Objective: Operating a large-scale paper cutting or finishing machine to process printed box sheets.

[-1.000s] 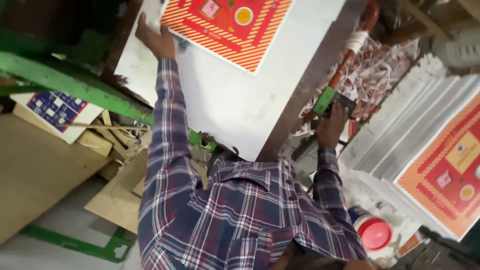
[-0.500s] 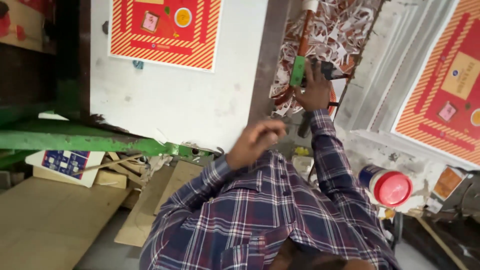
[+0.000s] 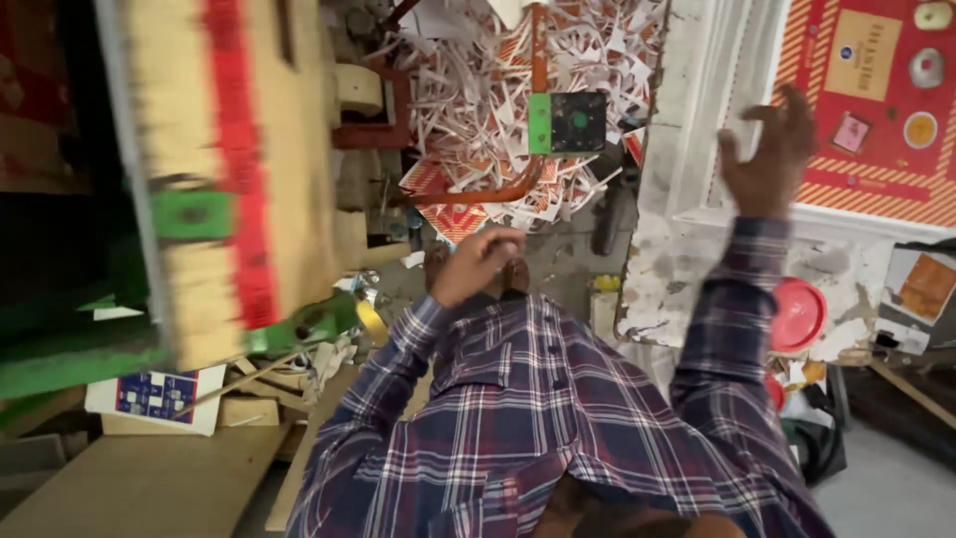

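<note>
Wooden board [image 3: 234, 169]: large, pale, with a red stripe down it and a green patch at its edge; stands well to the left of the left hand, blurred.

Printed red sheet [image 3: 876, 110]: striped border, small pictures on it; lies on a white stack just right of the right hand.

White stack [image 3: 697, 139]: tall pile of white sheets, chipped along its lower edge; sits directly beyond the right hand.

Paper scraps [image 3: 478, 110]: heap of white and red cuttings, above and between the two hands, held in an orange metal frame [image 3: 538, 60].

Green and black box [image 3: 568, 122]: small, fixed to the frame, above the left hand.

Red lid [image 3: 800, 315]: round, below and right of the right hand, beside the plaid sleeve.

Blue-patterned card [image 3: 154, 396]: low at the far left, well apart from both hands, among wood offcuts.

Right hand [image 3: 767, 159]: raised, fingers spread and loosely curled, holding nothing, near the edge of the white stack; contact cannot be told.

Left hand [image 3: 476, 264]: drawn in near the chest, fingers curled into a loose fist; whether it holds anything cannot be told.
</note>
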